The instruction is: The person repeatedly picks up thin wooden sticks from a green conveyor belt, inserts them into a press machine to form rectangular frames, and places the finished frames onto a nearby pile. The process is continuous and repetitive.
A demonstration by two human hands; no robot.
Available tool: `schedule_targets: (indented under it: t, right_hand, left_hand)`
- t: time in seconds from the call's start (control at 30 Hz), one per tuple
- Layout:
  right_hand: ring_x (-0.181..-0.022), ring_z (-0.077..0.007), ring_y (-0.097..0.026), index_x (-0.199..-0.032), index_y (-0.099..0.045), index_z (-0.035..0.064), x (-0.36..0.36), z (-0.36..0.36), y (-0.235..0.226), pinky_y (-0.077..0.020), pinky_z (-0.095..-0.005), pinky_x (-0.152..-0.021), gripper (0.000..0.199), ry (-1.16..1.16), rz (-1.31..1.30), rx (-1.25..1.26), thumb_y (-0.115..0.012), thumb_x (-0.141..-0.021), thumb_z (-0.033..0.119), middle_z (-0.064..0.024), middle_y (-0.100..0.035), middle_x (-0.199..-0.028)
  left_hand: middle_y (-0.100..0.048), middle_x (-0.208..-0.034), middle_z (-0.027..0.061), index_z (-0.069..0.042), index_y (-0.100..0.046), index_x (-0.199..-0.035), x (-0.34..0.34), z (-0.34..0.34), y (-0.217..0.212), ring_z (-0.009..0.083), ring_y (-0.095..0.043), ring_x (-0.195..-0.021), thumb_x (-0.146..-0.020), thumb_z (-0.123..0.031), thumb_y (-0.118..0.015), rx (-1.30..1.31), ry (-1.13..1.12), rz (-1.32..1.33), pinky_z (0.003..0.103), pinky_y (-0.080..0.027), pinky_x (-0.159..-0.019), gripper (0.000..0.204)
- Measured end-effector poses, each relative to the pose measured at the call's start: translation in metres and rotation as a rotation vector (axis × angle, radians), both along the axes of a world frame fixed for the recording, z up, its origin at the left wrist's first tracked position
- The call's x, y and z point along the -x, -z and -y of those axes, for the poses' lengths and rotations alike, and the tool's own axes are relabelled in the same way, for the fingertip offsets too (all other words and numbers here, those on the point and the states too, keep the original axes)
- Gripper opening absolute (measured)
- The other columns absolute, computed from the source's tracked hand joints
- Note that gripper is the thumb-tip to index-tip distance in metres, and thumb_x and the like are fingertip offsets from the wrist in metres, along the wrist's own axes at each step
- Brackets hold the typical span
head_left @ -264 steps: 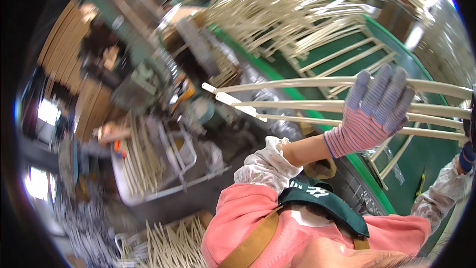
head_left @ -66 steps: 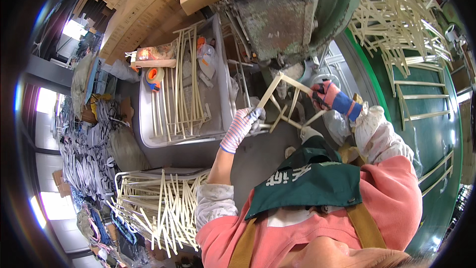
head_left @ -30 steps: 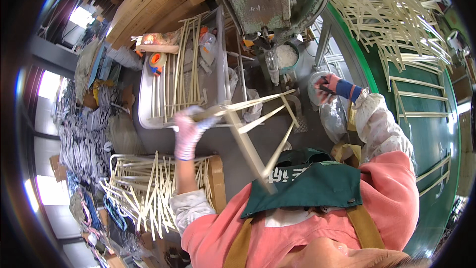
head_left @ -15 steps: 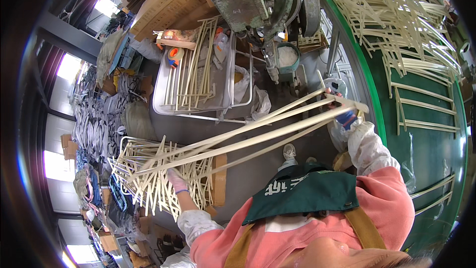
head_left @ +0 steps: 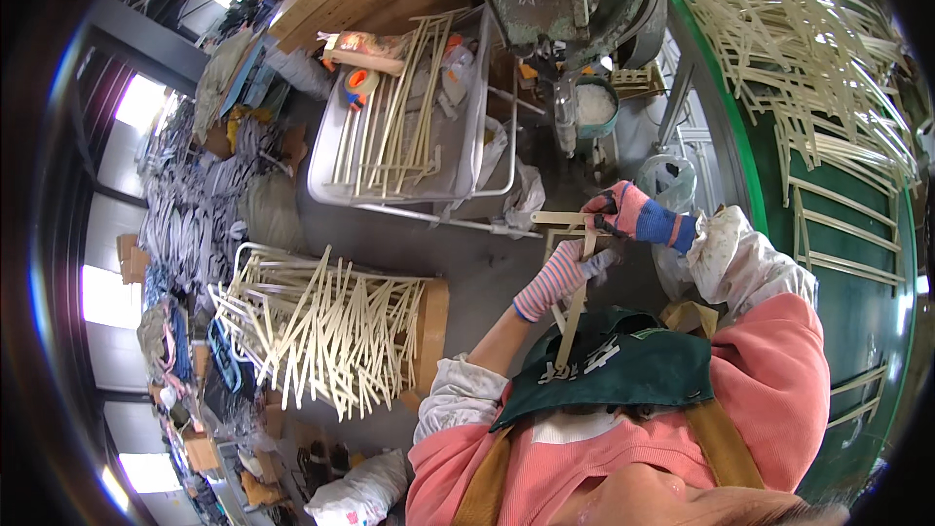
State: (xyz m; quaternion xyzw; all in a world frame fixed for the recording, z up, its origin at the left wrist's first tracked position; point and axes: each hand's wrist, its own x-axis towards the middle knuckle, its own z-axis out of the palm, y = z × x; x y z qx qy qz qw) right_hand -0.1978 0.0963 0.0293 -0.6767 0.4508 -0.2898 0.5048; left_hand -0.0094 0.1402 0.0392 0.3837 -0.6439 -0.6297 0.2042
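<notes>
A cream-coloured slatted frame (head_left: 573, 321) is held in front of my green apron, its bars pointing back toward my body. My left hand (head_left: 553, 281), in a striped pink-and-white glove, is closed around a bar at the frame's middle. Just beyond it and to the right, my right hand (head_left: 631, 214), in a pink glove with a blue cuff and dark fingertips, grips the frame near its far end. One crosspiece (head_left: 557, 219) sticks out to the left of my right fingers. The two hands nearly touch, and part of the frame is hidden behind them.
Left of me, many similar strips (head_left: 321, 331) pile on a metal rack. A white tray cart (head_left: 321, 170) with strips and an orange tape roll (head_left: 360, 86) stands ahead. A green machine (head_left: 536, 0) and tub (head_left: 596, 107) are beyond. Frames heap on the green table (head_left: 765, 166).
The frame has swung from stretching left across the pile to lying close before me. My left hand has left the pile's side and come beside my right hand.
</notes>
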Motion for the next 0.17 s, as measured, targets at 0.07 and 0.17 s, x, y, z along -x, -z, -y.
schedule_targets:
  t: [0.07,0.17]
  right_hand:
    - [-0.056,-0.0140,-0.058,-0.094,-0.070,0.0056,0.023,0.035,-0.006,-0.0489,-0.0284,-0.054,0.023,0.157,-0.425,0.154,-0.057,-0.075,0.003,-0.0069,-0.066,-0.069]
    - [-0.053,-0.0139,-0.061,-0.105,-0.069,0.0125,0.069,0.071,-0.018,-0.0518,-0.0257,-0.053,0.023,0.350,-0.073,-0.348,-0.059,-0.085,0.015,-0.0059,-0.068,-0.072]
  left_hand:
    - [-0.059,-0.063,0.0002,0.001,-0.065,-0.086,-0.001,0.014,0.003,0.0066,-0.051,-0.052,-0.085,-0.019,-0.064,-0.254,0.094,0.044,0.024,-0.041,-0.048,0.020]
    - [-0.063,-0.066,0.0042,-0.001,-0.065,-0.089,-0.022,0.044,0.019,0.0084,-0.059,-0.057,-0.087,-0.020,-0.061,-0.229,-0.071,-0.204,0.024,-0.046,-0.053,0.020]
